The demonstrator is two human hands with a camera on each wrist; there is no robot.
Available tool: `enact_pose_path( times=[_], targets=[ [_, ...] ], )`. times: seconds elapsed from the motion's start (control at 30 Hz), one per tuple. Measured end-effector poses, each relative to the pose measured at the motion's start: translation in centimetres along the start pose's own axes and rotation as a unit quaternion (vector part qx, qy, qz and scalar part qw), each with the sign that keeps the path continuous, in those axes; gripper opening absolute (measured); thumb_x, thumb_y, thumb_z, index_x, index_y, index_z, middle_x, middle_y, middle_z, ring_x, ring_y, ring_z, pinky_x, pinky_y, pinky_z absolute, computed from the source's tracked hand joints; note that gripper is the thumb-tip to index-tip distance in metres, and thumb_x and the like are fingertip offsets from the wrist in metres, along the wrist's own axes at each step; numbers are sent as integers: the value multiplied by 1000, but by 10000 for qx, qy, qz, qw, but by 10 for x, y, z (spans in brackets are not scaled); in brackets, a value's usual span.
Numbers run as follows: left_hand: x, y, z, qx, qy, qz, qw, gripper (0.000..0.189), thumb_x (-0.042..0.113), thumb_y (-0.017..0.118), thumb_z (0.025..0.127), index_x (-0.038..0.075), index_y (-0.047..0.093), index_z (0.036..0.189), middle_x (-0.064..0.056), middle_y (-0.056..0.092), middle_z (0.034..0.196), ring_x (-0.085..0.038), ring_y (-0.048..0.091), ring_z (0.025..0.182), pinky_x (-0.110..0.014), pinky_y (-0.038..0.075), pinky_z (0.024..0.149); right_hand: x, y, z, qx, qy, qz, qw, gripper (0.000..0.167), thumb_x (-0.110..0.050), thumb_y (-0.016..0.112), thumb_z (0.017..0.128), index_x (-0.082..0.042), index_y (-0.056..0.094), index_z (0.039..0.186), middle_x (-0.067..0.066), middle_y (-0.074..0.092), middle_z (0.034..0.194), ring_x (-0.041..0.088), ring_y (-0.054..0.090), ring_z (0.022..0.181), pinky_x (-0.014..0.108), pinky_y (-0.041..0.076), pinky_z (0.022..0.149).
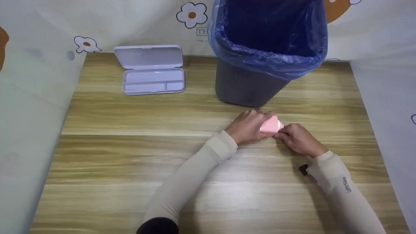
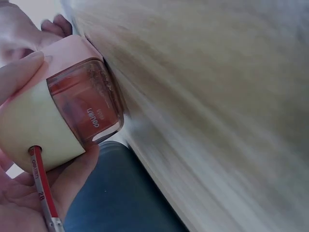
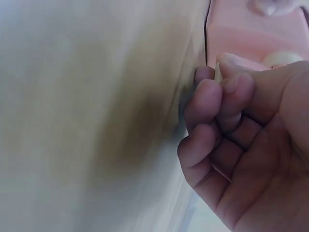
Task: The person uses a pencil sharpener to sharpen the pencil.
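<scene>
A close-fitting cream arm sleeve (image 1: 188, 180) on my left meets black fabric (image 1: 158, 226) at its upper end; my matching right sleeve (image 1: 352, 204) bears dark lettering (image 1: 347, 184), a small black block (image 1: 303, 169) jutting beside its cuff (image 1: 326, 161).

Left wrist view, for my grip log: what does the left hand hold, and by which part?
The left hand grips the pencil sharpener by opposite sides of its body.

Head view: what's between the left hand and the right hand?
The pink pencil sharpener, as the head view shows: the left hand grips it, and its narrow end points toward the right hand.
</scene>
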State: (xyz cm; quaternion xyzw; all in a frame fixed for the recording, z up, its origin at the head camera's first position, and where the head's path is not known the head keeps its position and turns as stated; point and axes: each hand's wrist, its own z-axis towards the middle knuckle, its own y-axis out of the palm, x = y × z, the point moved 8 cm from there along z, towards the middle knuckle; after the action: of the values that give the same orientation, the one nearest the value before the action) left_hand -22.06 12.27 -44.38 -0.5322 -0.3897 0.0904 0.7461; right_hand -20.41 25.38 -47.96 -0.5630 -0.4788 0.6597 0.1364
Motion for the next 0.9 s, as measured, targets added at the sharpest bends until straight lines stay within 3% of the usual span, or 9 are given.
enact_pose_path(
  times=[0.2,0.6,0.9],
  targets=[
    [1,1,0,-66,-32,0,10000,60,35,80,83,14,59,135,-7,66,91,-19,60,78,-31,48,67,-7,6,-9,-26,-93,6,10000,13,-5,66,94,-7,74,84,-5,56,65,5,45,60,24,40,59],
    [4,1,1,-51,-17,-49,10000,58,39,79,84,15,59,133,-5,65,93,-18,58,81,-30,46,67,-14,2,-21,18,-97,-194,9998,13,-5,65,95,-9,78,94,-4,70,81,7,53,68,27,45,64],
    [1,1,1,-90,-84,-179,9998,61,42,78,85,17,56,137,-4,64,91,-15,56,78,-28,45,65,-21,-1,-27,-143,-88,-74,9998,12,-5,66,94,-9,76,90,-7,54,66,5,45,59,24,41,58]
  ],
)
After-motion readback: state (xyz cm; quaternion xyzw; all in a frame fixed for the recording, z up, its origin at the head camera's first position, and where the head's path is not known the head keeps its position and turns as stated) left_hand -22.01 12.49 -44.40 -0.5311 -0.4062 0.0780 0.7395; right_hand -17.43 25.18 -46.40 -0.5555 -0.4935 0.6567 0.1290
